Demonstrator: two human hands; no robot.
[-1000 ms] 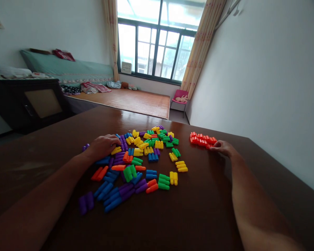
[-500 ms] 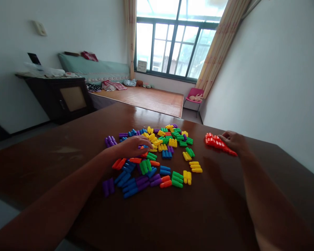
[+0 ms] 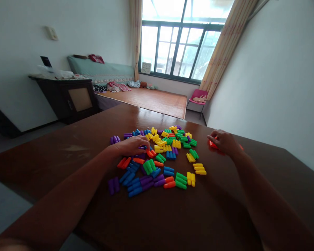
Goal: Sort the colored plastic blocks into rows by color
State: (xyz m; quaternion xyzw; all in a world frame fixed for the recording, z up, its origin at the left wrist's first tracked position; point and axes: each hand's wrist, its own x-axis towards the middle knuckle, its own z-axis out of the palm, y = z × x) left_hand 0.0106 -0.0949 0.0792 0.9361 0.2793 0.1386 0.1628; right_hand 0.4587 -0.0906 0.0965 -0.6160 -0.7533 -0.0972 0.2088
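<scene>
Colourful plastic pieces, among them yellow [image 3: 200, 169], green [image 3: 181, 181], purple [image 3: 113, 185] and blue [image 3: 135, 187] ones, lie scattered over the middle of the brown table [image 3: 172, 216]. My left hand [image 3: 134, 145] reaches into the pile from the left, its fingertips pinched at an orange-red piece [image 3: 151, 153]. On the right, my right hand [image 3: 223, 141] is over a group of orange-red pieces [image 3: 212, 143], with its thumb and fingers apart. The hand covers most of that group.
Behind the table is a low bed platform [image 3: 157, 101] with clothes at its far left. A dark cabinet [image 3: 80, 98] stands at the left, and a pink chair [image 3: 199, 96] holding a soft toy is near the window [image 3: 178, 48].
My left hand has closed at an orange-red piece in the pile. My right hand has shifted left over the orange-red group, covering more of it. The whole view has moved slightly.
</scene>
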